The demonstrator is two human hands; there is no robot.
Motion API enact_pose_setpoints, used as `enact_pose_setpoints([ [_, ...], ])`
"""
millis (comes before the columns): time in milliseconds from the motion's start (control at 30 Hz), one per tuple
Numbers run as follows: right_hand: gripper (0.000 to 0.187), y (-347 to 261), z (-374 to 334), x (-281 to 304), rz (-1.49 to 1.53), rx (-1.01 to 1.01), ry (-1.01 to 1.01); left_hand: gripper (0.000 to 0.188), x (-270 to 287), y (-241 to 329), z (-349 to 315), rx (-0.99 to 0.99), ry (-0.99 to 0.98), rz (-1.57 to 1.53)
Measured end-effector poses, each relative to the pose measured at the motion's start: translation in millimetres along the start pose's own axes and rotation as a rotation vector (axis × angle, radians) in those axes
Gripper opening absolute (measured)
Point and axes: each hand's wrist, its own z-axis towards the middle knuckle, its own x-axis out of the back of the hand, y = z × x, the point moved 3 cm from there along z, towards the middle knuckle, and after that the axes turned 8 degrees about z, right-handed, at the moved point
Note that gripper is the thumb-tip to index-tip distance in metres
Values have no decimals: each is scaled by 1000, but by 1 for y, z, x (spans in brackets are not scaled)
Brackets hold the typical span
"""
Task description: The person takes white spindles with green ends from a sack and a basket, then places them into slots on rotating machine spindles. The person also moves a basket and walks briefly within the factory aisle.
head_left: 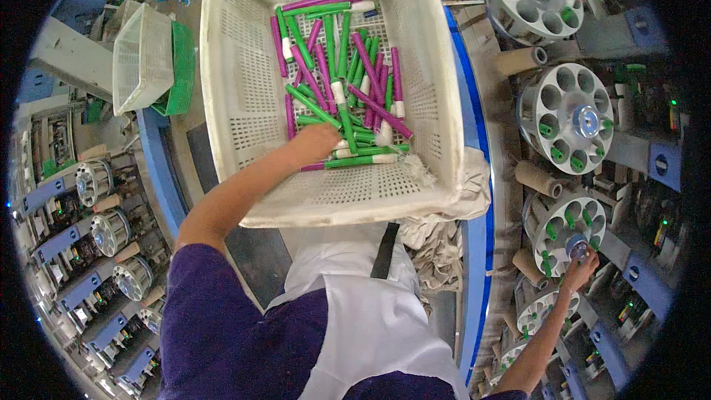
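A large white perforated plastic basket stands in front of me, holding several green and purple bobbin tubes, some with white yarn on them. My left hand reaches down into its near part, among green tubes. Its fingers are curled and partly hidden, so what they hold cannot be made out. Off to the right, my right hand has its fingers round the blue-grey centre knob of a round bobbin magazine. Green tubes stand in several of that magazine's holes.
More round magazines line the machine on the right, with brown paper cones beside them. A blue rail runs along that side. At the left are a smaller white basket, a green crate and another machine row. Crumpled cloth hangs below the basket.
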Motion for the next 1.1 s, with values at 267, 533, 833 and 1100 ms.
enact_pose_setpoints([
  [267, 29, -205, -67, 24, 238, 299, -70, 43, -83, 13, 7, 286, 139, -19],
  [533, 26, -343, -90, 33, 777, 238, -305, 38, 7, 28, -36, 552, -444, -1857],
  [833, 56, -396, -110, 68, 1506, 140, -675, 28, 145, 168, -1, -70, 392, -2426],
  [1100, 42, -304, -127, 91, 1903, -418, -648, 24, 215, 212, 24, -367, 707, -2345],
])
